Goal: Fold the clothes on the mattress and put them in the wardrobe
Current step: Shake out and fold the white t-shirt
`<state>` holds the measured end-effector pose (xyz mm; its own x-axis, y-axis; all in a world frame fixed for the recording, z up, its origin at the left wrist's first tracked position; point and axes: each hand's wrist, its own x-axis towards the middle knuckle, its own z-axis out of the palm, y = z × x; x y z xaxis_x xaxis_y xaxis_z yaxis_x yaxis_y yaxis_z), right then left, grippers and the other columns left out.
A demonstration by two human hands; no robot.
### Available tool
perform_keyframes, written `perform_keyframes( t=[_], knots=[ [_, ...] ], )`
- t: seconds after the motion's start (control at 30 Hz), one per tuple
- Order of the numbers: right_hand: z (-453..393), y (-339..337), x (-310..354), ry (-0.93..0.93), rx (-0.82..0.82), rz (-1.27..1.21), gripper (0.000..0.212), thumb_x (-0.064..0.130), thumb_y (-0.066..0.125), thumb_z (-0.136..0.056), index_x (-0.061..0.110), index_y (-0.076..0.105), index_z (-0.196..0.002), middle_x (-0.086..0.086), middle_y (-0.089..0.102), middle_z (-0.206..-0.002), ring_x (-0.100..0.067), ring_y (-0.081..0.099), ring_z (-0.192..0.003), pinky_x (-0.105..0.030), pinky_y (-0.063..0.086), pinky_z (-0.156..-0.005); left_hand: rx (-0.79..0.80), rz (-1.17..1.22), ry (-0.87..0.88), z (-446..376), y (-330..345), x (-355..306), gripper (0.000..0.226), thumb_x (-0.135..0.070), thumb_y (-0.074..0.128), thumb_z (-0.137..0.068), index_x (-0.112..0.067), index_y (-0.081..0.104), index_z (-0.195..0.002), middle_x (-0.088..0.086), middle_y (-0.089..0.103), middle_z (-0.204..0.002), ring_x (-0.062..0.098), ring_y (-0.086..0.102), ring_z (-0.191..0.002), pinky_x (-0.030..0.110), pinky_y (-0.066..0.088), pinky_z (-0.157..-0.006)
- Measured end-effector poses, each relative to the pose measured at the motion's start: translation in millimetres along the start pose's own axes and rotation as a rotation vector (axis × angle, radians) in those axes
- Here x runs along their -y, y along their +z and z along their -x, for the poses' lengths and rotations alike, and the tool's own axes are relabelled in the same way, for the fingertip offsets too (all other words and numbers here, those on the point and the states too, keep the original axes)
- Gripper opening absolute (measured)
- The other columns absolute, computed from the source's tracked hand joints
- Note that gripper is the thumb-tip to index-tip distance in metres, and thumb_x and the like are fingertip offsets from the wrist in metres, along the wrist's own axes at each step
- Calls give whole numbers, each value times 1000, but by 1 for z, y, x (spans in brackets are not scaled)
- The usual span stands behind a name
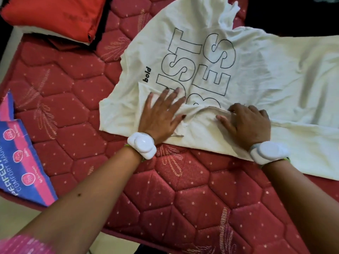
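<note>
A: How much room is there around the shirt (211, 57)?

B: The mattress (183, 195) runs bare across the lower centre and the left of the frame. Its near edge cuts diagonally along the lower left, with pale floor beyond it. At upper right the shirt reaches past the mattress edge into a dark area I can't make out.

A: Anything else on the mattress?

B: A red bundle (55, 15) sits at the upper left corner, well apart from the shirt. A blue and pink label (23, 153) lies on the left edge.

A: Where does the shirt lie?

B: Spread flat, print side up, from the centre out to the right edge of the frame. Its collar end points toward the lower centre, just under both hands. One sleeve is bunched at the top centre.

A: The left hand (161, 114)?

B: Flat on the cloth left of the collar, fingers straight and fanned apart, pressing down. It grips nothing.

A: And the right hand (245, 121)?

B: Just right of the collar. Its fingers are curled onto a raised fold of the cloth and the thumb lies along the fold; it seems to pinch that ridge. Each wrist carries a white band (142, 145).
</note>
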<state>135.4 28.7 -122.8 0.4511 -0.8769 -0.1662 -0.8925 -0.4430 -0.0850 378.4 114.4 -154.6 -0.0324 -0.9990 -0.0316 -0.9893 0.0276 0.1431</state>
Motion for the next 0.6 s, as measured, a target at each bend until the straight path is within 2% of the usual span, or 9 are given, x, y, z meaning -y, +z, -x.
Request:
perform_keyframes(
  t=[0.1,0.17,0.23,0.3,0.37,0.43,0.5,0.53,0.6],
  knots=[
    [-4,-33,-47,63,387,-16,78,88,39,-62,24,64,-99,-11,68,-97,-34,61,-98,-38,42,-77,-1,-28,-124,-1,7,-11,54,-48,28,-97,-30,32,-148,0,20,-159,24,17,-146,54,8,-115],
    [0,-45,-73,48,506,13,73,87,47,-51,23,62,-81,-6,63,-87,-31,58,-98,-35,40,-76,-72,-39,-140,-6,4,-32,55,-43,30,-97,-21,33,-147,4,22,-158,27,18,-146,55,7,-114],
    [4,-54,-96,63,527,-84,61,78,61,-52,21,60,-73,-2,57,-74,-27,57,-87,-32,36,-69,-127,-9,-21,-15,1,-72,55,-41,34,-97,-15,37,-146,7,25,-157,28,21,-145,55,13,-114],
    [6,-59,-115,116,620,-173,52,66,73,-60,20,65,-82,-2,62,-78,-22,54,-82,-31,38,-69,-84,29,122,-20,4,-113,58,-44,36,-96,-15,36,-147,6,25,-157,27,22,-145,53,16,-115],
    [15,-61,-143,173,716,-162,40,58,77,-64,25,64,-82,-2,64,-84,-21,54,-83,-30,39,-70,-4,13,178,-22,15,-145,62,-49,31,-96,-16,31,-149,4,23,-158,24,19,-146,51,13,-115],
    [29,-60,-173,240,696,-203,33,53,79,-64,26,62,-71,-4,64,-78,-21,55,-76,-32,40,-63,59,-11,115,-24,24,-159,66,-53,26,-96,-17,27,-150,3,19,-159,24,14,-147,50,8,-116],
    [45,-60,-197,338,563,-393,35,48,82,-64,18,65,-66,-4,60,-65,-18,52,-61,-29,37,-55,73,-9,59,-27,24,-169,68,-54,24,-95,-16,21,-152,2,11,-160,26,7,-148,51,5,-116],
    [55,-65,-212,413,489,-535,44,50,83,-62,11,64,-66,-2,54,-58,-15,47,-54,-27,34,-50,64,-8,86,-31,22,-183,69,-53,24,-96,-15,18,-152,1,6,-160,25,4,-148,51,5,-116],
    [68,-59,-223,562,376,-745,66,66,83,-42,8,62,-64,5,46,-48,-8,39,-45,-19,28,-42,74,-8,177,-28,22,-196,68,-52,26,-97,-16,15,-153,1,3,-160,24,2,-148,50,5,-117]
  ],
)
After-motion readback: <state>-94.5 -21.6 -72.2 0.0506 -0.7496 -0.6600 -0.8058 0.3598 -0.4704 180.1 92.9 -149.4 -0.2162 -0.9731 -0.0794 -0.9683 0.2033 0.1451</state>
